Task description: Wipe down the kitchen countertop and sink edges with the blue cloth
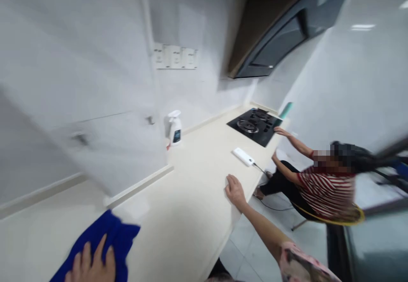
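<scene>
Left hand [94,269], fingers spread, covers the blue cloth [111,227], lower left of frame, likely pinning it; right hand [236,193], fingers loosely together, rests mid-frame on the counter [181,205], bracing, I judge remotely.

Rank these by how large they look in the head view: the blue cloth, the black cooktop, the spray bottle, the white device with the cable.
1. Blue cloth, partly under the left hand; nearness to the camera enlarges it
2. Black cooktop
3. Spray bottle
4. White device
</scene>
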Demonstrator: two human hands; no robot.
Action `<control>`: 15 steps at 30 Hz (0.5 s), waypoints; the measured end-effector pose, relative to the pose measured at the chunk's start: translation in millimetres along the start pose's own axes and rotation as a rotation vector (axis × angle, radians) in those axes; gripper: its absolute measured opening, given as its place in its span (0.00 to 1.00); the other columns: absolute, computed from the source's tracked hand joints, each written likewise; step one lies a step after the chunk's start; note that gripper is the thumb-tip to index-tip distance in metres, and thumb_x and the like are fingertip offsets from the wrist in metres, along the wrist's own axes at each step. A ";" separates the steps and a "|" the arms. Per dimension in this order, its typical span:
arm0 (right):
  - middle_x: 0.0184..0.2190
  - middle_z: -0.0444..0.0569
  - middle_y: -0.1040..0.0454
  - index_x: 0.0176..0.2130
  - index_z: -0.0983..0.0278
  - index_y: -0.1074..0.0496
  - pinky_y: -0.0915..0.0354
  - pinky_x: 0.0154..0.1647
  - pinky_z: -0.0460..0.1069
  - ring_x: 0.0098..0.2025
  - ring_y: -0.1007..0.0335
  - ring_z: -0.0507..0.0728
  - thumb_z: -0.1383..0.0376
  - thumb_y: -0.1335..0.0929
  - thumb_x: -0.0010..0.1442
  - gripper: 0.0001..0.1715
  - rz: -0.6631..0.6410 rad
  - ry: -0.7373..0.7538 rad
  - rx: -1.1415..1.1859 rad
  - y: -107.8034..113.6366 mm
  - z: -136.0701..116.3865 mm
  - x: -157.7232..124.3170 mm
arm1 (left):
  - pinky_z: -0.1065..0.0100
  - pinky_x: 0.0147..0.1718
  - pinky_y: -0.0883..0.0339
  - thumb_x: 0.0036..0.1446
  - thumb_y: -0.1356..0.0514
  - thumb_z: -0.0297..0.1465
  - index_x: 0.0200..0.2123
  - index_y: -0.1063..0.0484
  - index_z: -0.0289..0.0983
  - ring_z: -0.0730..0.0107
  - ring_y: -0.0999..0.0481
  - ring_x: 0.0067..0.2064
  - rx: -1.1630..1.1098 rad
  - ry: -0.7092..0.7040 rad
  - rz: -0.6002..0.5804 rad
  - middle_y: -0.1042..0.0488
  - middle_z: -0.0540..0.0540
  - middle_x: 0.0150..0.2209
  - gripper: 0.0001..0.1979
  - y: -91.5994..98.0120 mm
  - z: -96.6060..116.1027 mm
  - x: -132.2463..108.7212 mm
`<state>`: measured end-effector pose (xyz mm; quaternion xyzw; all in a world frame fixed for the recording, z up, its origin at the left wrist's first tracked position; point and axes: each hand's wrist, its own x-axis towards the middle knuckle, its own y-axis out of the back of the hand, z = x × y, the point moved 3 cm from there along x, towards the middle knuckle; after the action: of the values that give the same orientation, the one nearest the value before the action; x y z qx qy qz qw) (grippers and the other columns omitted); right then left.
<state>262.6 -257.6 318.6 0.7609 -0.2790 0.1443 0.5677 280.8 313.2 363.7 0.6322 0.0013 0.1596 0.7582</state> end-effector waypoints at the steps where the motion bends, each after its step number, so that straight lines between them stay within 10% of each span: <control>1: 0.60 0.63 0.29 0.59 0.69 0.28 0.34 0.66 0.66 0.64 0.35 0.66 0.65 0.40 0.65 0.27 -0.002 0.008 0.018 1.1 2.1 -3.2 | 0.44 0.68 0.43 0.68 0.59 0.41 0.73 0.39 0.41 0.45 0.40 0.73 -0.007 0.015 -0.033 0.36 0.40 0.71 0.34 6.6 2.1 5.6; 15: 0.60 0.67 0.29 0.62 0.71 0.29 0.35 0.66 0.70 0.64 0.34 0.75 0.50 0.42 0.65 0.38 -0.082 0.098 0.035 10.0 30.1 -17.0 | 0.43 0.73 0.64 0.73 0.53 0.40 0.72 0.37 0.35 0.45 0.56 0.77 -0.119 0.221 -0.059 0.51 0.33 0.77 0.30 7.8 -31.0 97.1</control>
<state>240.2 -283.6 307.9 0.7737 -0.2167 0.1628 0.5726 364.7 367.8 384.3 0.5642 0.0938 0.2057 0.7941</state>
